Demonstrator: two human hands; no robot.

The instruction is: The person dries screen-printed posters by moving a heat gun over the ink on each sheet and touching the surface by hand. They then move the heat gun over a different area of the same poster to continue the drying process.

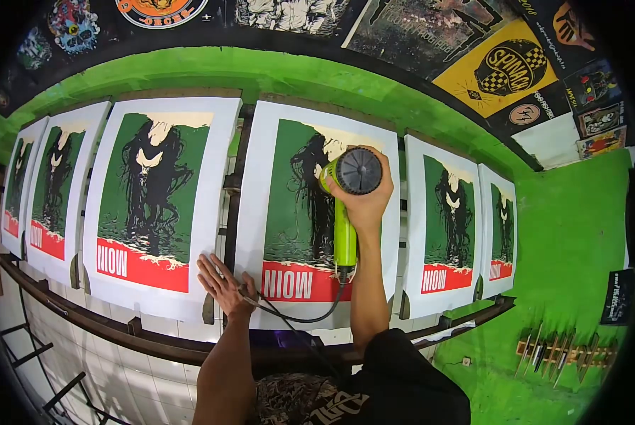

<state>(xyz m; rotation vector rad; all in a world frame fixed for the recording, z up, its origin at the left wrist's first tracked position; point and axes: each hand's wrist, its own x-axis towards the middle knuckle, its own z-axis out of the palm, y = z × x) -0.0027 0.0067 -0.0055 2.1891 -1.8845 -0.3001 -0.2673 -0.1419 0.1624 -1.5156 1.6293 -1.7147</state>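
My right hand point(369, 197) is wrapped round a lime-green heat gun point(345, 237), its round black vented back facing up at me. The gun is held over the upper part of a printed poster point(289, 205) in green, black, cream and red; its nozzle is hidden. A black cord point(310, 320) runs from the handle's end past my left wrist. My left hand point(225, 285), fingers spread, is at the gap between this poster and the left neighbouring poster point(147, 191). Its fingertips reach that poster's lower right edge, and the cord passes by the thumb.
More copies of the print stand in a row: a poster point(441, 227) to the right, and several further ones to both sides. A dark metal rail point(169, 343) runs along the near side. Stickers and a yellow sign point(505, 67) cover the far wall; tools hang in a rack point(565, 352) at right.
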